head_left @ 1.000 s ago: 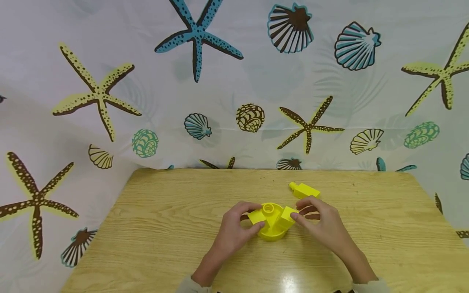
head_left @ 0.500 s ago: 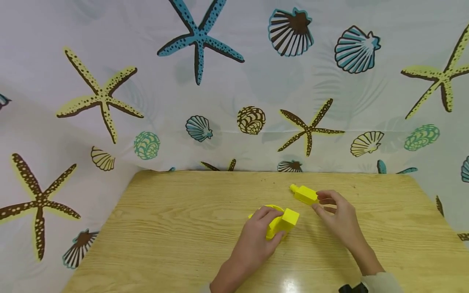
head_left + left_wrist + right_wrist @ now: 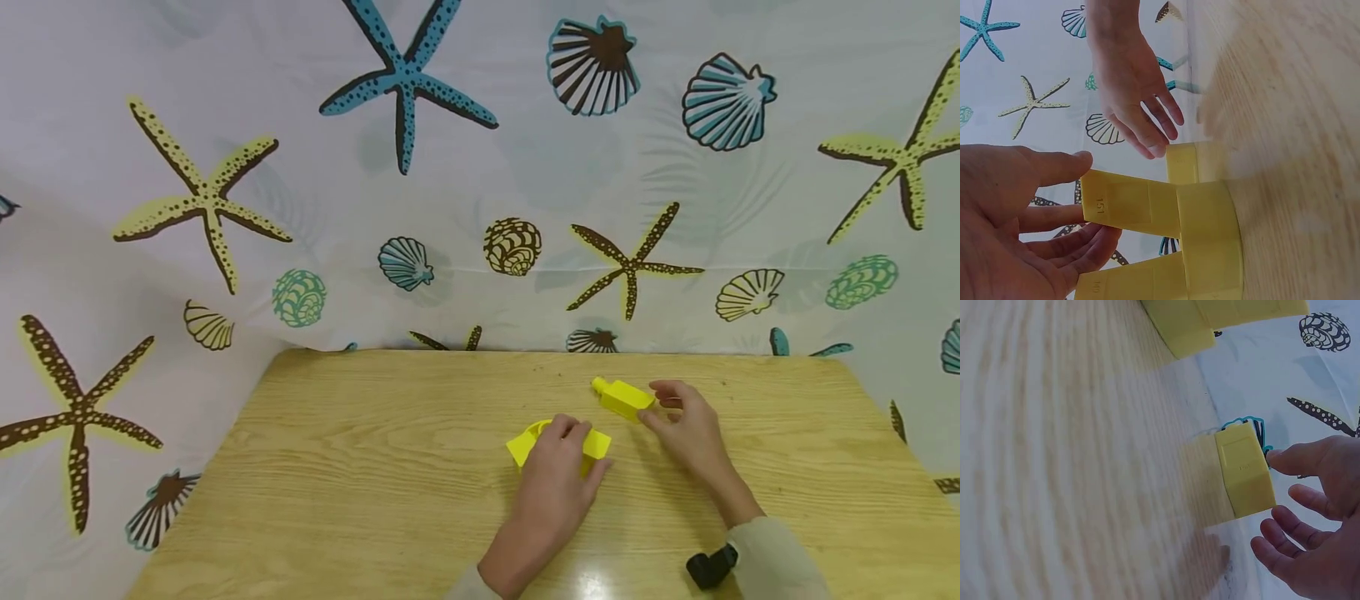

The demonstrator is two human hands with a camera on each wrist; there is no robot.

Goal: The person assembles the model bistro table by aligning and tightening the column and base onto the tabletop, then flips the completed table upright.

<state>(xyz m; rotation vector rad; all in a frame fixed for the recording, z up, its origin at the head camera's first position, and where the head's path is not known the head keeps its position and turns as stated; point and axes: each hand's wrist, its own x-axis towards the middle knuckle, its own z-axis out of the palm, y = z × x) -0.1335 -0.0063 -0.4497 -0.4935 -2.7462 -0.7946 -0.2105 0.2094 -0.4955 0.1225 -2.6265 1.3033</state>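
My left hand [image 3: 551, 492] reaches over a round yellow base [image 3: 1210, 240] and hides much of it in the head view. Its thumb and fingers hold the outer end of a tapered yellow block [image 3: 597, 444] [image 3: 1132, 200] standing up from the base's right side. A second block [image 3: 520, 448] [image 3: 1135, 281] rises on the left side. Farther back lies a separate yellow piece [image 3: 626, 400] [image 3: 1247, 472] with a narrow round neck pointing left. At its right end is my right hand [image 3: 693, 433] [image 3: 1329, 512], fingers loosely bent and spread, thumb tip at the piece's edge.
The wooden table [image 3: 360, 467] meets a pale cloth [image 3: 465, 183] printed with starfish and shells at its back and sides. A black device [image 3: 711, 568] sits at the right sleeve's cuff.
My left hand has moved right from the left block across the base to the right block. My right hand has left that block and moved right, beside the separate piece.
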